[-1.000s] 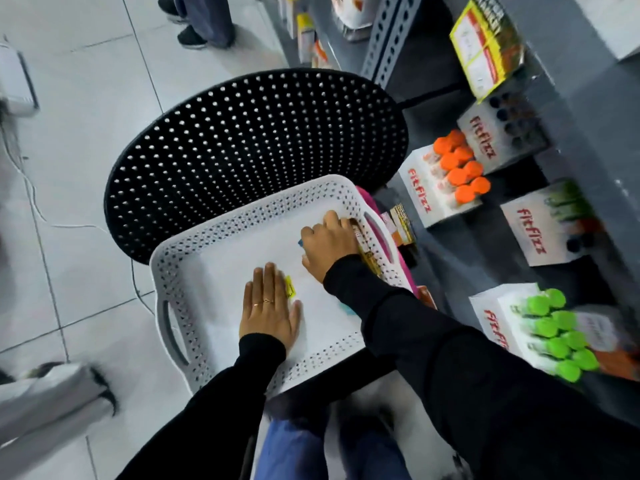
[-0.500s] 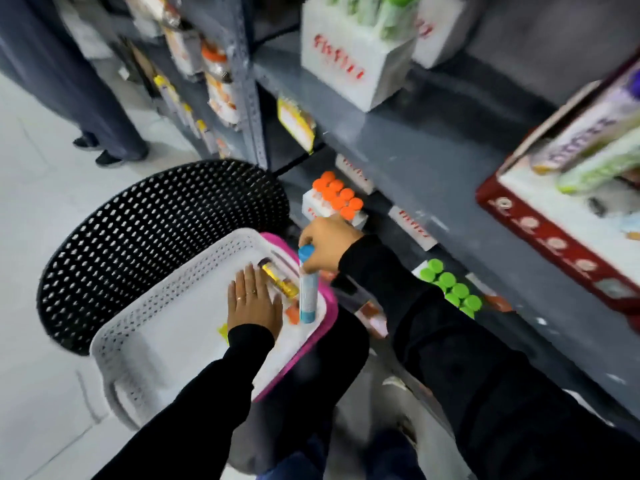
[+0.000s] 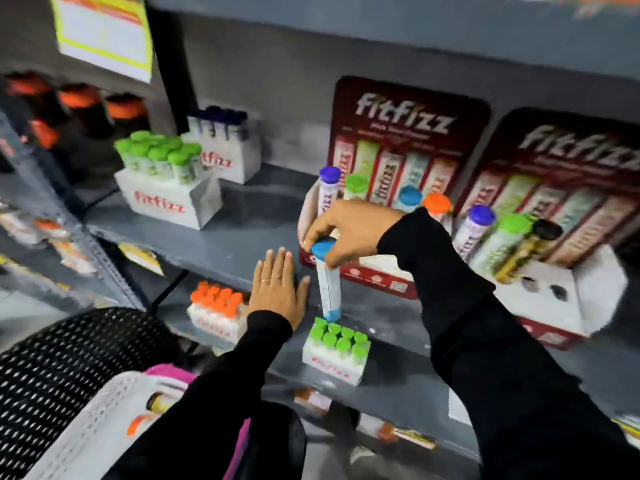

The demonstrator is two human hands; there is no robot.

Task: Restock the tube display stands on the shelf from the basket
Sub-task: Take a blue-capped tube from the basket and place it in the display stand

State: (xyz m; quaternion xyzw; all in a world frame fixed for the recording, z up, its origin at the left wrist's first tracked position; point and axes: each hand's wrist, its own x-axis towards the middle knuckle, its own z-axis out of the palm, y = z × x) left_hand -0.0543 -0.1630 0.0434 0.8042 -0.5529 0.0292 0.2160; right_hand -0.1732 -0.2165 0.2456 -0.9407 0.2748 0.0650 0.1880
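Note:
My right hand grips a blue-capped tube by its cap, holding it upright in front of the left red display stand. That stand carries purple, green, blue and orange capped tubes. A second red display stand to its right holds purple, green and dark tubes. My left hand is flat and open against the grey shelf edge, holding nothing. The white perforated basket sits at the lower left with a yellow tube in it.
White boxes of green-capped tubes and purple-capped tubes stand on the shelf's left. On the lower shelf sit an orange-capped box and a green-capped box. A black perforated chair carries the basket.
The view has swung up from the basket to the shelf. My right hand lifted the blue-capped tube out of the basket up to the stand. My left hand left the basket for the shelf edge.

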